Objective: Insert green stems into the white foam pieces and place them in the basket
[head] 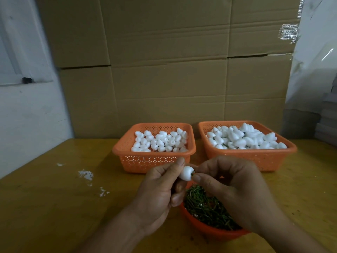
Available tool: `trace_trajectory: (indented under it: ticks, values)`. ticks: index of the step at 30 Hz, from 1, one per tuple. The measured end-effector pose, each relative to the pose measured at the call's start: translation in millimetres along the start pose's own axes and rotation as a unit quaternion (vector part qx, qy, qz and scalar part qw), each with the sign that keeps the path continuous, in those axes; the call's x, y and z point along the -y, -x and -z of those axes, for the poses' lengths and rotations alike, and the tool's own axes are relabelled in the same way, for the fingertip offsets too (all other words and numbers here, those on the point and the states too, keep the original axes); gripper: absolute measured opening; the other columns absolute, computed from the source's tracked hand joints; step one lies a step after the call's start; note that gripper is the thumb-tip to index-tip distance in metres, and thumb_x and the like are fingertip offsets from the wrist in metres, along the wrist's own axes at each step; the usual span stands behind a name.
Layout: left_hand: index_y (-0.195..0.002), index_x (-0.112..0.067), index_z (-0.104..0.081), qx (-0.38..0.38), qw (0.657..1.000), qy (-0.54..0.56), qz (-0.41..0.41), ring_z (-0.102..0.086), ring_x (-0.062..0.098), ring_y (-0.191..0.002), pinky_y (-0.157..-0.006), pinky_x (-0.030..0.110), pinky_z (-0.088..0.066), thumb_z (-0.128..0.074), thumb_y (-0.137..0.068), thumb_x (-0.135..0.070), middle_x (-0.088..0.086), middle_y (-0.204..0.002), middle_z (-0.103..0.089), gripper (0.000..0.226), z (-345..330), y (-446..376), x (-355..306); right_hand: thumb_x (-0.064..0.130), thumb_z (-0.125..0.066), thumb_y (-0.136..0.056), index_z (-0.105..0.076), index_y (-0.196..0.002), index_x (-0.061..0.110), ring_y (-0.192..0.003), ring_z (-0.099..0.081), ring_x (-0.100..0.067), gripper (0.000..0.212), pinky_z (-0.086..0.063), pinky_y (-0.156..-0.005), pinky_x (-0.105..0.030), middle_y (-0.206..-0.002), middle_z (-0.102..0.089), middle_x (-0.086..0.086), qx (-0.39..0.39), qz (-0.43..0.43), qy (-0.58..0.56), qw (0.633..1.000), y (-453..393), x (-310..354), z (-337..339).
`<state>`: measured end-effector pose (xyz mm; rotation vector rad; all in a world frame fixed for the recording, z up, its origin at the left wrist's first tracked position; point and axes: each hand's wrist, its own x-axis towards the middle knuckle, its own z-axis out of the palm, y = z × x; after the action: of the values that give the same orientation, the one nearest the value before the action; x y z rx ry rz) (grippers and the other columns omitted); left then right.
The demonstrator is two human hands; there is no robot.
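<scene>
- The left hand (160,187) pinches a smooth, egg-shaped white foam piece (186,173) between thumb and curled fingers, held above the surface (54,198).
- The right hand (235,189) pinches a thin green stem (192,173) at the foam piece's right end, thumb and forefinger pressed close; how deep the stem sits cannot be told.
- Below both hands sits a round orange plastic bowl (209,229) heaped with short, wiry green stems (204,203).
- Behind stand two rectangular orange perforated baskets: the left basket (153,159) holds a shallow layer of foam pieces, the right basket (255,157) a fuller heap.
- White crumbs (85,175) speck the glossy yellow-brown wooden surface.
- Corrugated cardboard boxes (164,61) form the backdrop.
</scene>
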<state>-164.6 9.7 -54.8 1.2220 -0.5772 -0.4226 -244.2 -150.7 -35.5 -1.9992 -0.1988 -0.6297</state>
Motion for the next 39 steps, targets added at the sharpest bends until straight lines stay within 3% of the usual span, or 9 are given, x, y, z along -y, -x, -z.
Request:
trace_trajectory:
  ticks: [9,13,16,21,24,27,30,34,39]
  values:
    - [-0.095,-0.010,-0.074,-0.004,1.000,-0.017,-0.007,-0.034,0.009,-0.044,-0.044,0.022,-0.024,-0.062,-0.084,-0.049,-0.001,-0.056,-0.042,0.042,3,-1,4,0.062,-0.066,-0.067,-0.071,-0.081,0.037,-0.050,-0.062,-0.014,0.030,-0.054,-0.049,-0.041,-0.065,-0.070,0.003,-0.022,-0.016,0.048,0.998,2,-2,-3]
    - [-0.096,-0.005,-0.073,-0.003,1.000,-0.022,-0.007,-0.035,0.008,-0.043,-0.044,0.022,-0.024,-0.067,-0.083,-0.044,-0.001,-0.056,-0.043,0.042,6,-2,4,0.063,-0.061,-0.071,-0.069,-0.086,0.040,-0.047,-0.058,-0.010,0.029,-0.047,-0.045,-0.029,-0.062,-0.067,0.007,-0.027,0.009,0.081,0.996,3,-3,-5]
    - [-0.091,-0.010,-0.075,-0.002,1.000,-0.023,-0.016,-0.035,0.008,-0.042,-0.043,0.023,-0.023,-0.071,-0.085,-0.045,-0.001,-0.055,-0.044,0.036,6,-3,4,0.063,-0.059,-0.075,-0.071,-0.081,0.032,-0.044,-0.051,-0.008,0.033,-0.039,-0.041,-0.025,-0.057,-0.063,0.006,-0.046,0.028,0.082,0.995,4,-5,-9]
    - [-0.090,-0.008,-0.074,-0.016,0.999,-0.026,-0.029,-0.034,0.009,-0.041,-0.042,0.022,-0.023,-0.071,-0.080,-0.046,0.000,-0.054,-0.043,0.039,6,-4,4,0.047,-0.064,-0.082,-0.074,-0.078,0.031,-0.043,-0.050,-0.002,0.020,-0.031,-0.044,-0.007,-0.053,-0.059,0.015,-0.068,0.048,0.082,0.993,7,-5,-18]
    - [-0.087,-0.005,-0.073,-0.036,0.999,-0.026,-0.030,-0.034,0.009,-0.041,-0.041,0.021,-0.024,-0.077,-0.080,-0.044,0.001,-0.053,-0.042,0.040,7,-4,3,0.030,-0.072,-0.087,-0.077,-0.088,0.034,-0.046,-0.053,-0.001,0.007,-0.033,-0.046,-0.006,-0.058,-0.063,0.017,-0.041,0.051,0.112,0.991,8,-3,-18]
    - [-0.089,0.001,-0.071,-0.049,0.998,-0.030,-0.034,-0.034,0.009,-0.040,-0.041,0.020,-0.027,-0.077,-0.075,-0.046,0.003,-0.053,-0.040,0.050,7,-4,3,0.018,-0.078,-0.084,-0.077,-0.090,0.035,-0.053,-0.060,0.000,0.019,-0.038,-0.050,-0.006,-0.066,-0.068,0.019,-0.031,0.043,0.128,0.990,8,-4,-19]
    - [-0.092,0.002,-0.070,-0.029,0.998,-0.027,-0.046,-0.035,0.010,-0.044,-0.044,0.021,-0.029,-0.082,-0.074,-0.044,0.005,-0.056,-0.038,0.052,8,-3,3,0.019,-0.078,-0.082,-0.077,-0.085,0.037,-0.050,-0.060,-0.002,0.018,-0.038,-0.047,-0.007,-0.064,-0.069,0.018,-0.053,0.029,0.117,0.991,7,-6,-20]
    - [-0.100,-0.004,-0.073,0.024,0.998,0.006,-0.054,-0.038,0.009,-0.051,-0.051,0.023,-0.030,-0.070,-0.082,-0.023,0.002,-0.059,-0.041,0.026,9,-2,2,0.024,-0.076,-0.083,-0.076,-0.082,0.038,-0.050,-0.063,-0.004,0.014,-0.042,-0.046,-0.011,-0.062,-0.069,0.016,-0.067,0.005,0.089,0.994,6,-9,-18]
    - [-0.100,-0.011,-0.072,0.012,0.990,-0.090,-0.109,-0.040,0.009,-0.053,-0.052,0.023,-0.034,-0.067,-0.088,-0.032,0.000,-0.058,-0.043,0.025,8,-1,3,0.030,-0.073,-0.084,-0.075,-0.085,0.039,-0.054,-0.064,-0.005,0.009,-0.047,-0.049,-0.018,-0.069,-0.073,0.010,-0.056,-0.008,0.050,0.997,5,-10,-19]
